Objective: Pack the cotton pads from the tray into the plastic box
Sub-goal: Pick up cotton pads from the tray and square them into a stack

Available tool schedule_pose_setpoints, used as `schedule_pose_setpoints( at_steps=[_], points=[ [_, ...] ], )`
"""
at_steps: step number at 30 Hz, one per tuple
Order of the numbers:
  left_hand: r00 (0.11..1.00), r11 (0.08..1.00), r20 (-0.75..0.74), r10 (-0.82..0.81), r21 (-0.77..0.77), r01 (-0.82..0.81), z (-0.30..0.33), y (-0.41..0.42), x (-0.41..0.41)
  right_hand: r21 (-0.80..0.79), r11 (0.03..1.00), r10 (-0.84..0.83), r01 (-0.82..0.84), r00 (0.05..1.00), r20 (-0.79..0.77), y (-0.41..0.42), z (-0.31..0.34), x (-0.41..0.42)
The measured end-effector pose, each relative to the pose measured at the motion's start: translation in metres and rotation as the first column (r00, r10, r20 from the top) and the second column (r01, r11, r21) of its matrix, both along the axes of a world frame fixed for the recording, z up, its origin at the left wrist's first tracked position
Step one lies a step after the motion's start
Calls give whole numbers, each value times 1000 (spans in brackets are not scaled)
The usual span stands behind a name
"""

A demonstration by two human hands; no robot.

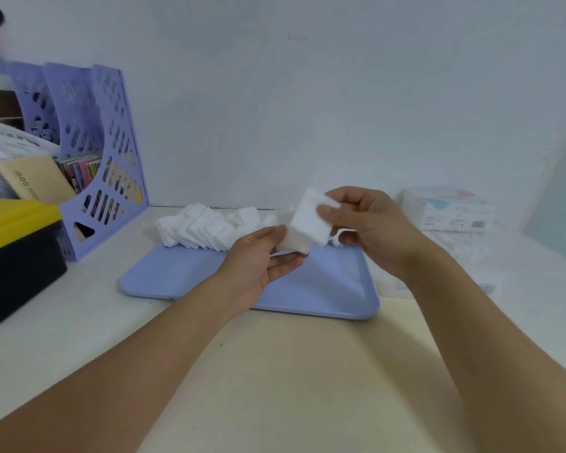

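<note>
Head view, hands: your left hand [258, 256] and right hand [366, 223] both pinch one stack of cotton pads [307, 223] above the tray [324, 289], likely squaring it.
Remaining pads: a heap of loose pads [206, 228] at the tray's far edge.
Plastic box: seemingly at the bench's right [455, 210].

A: Pale table [89, 325]. Blue tray [324, 289] at centre.
B: At nine o'clock, black bin with yellow lid [17, 253]; at ten, lilac file rack [108, 165]. At three, white packet [451, 209].
</note>
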State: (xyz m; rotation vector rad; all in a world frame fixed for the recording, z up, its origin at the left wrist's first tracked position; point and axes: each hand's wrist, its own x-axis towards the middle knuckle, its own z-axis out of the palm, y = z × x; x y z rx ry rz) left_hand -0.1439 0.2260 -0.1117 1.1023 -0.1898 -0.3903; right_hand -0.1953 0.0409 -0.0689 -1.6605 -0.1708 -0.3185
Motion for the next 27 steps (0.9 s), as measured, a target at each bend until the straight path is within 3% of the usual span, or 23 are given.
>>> schedule_pose_setpoints(
  at_steps=[2, 6, 10, 13, 16, 19, 24, 27],
  points=[
    [998, 999, 46, -39, 27, 38, 2, 0, -3, -136, 988, -77, 77, 997, 2, 10, -9, 4],
    [997, 996, 52, -64, 68, 61, 5, -1, -7, -120, 977, -175, 174, 985, 5, 14, -16, 8],
    [987, 982, 116, -112, 167, 92, 4, -2, -9, -212, 956, -200, 201, 979, 23, 16, -21, 10],
    [981, 983, 138, -137, 141, 117, 1, -3, -9, 7, 970, -241, 242, 968, -76, 25, -17, 13],
    [971, 976, 121, -207, 102, 195, 2, -6, -12, 185, 964, -148, 191, 963, -226, 40, -13, 15],
    [932, 935, 199, -302, 254, 248, 1, -9, -19, 57, 988, -125, 146, 953, -275, 56, -24, 17],
    [935, 915, 296, -194, 398, 64, -2, -14, -14, 15, 972, -232, 235, 968, -96, 45, -16, 14],
    [942, 911, 294, -162, 411, 28, -3, -17, -10, -222, 973, -85, 68, 994, -69, 29, -16, 10]
  ],
)
